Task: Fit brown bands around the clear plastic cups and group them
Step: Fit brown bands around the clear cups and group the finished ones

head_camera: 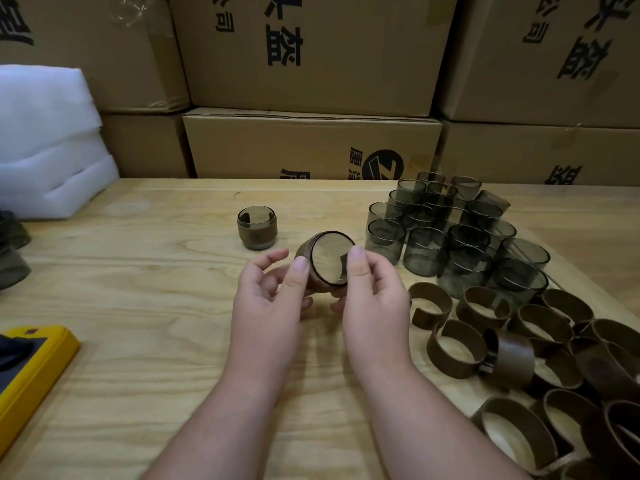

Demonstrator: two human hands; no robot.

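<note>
At nine o'clock, at the table's [145,306] left edge, lies a yellow tray [38,368] holding something dark that I cannot make out; above it, toward ten o'clock, sits a stack of white foam sheets [48,140]. Just left of centre, at about eleven o'clock from the hands, one finished cup [257,227] stands upright and alone with its brown band already round it — the start of the finished group, as I judge it.

At centre, both hands hold the cup in work [329,259] tipped on its side, one round end toward the camera. The left hand [268,296] pinches it, thumb against the band on the cup's left flank, the other fingers curled loosely behind. The right hand [372,292] grips the right side, thumb on the rim and fingers curled beneath. The band [306,268] already wraps the cup wall, so the step in hand looks like seating it straight. The next move likely calls for squaring the band, then standing the cup upright beside the finished one.

To the right, at one to two o'clock, a cluster of bare cups [453,230] stands open end up, all apparently empty, one at the back tipped over. At three to five o'clock lies a heap of loose bands [540,358], open C-shapes overlapping each other. Cardboard boxes [311,81] are stacked behind, at twelve o'clock — shut, contents unseen.
</note>
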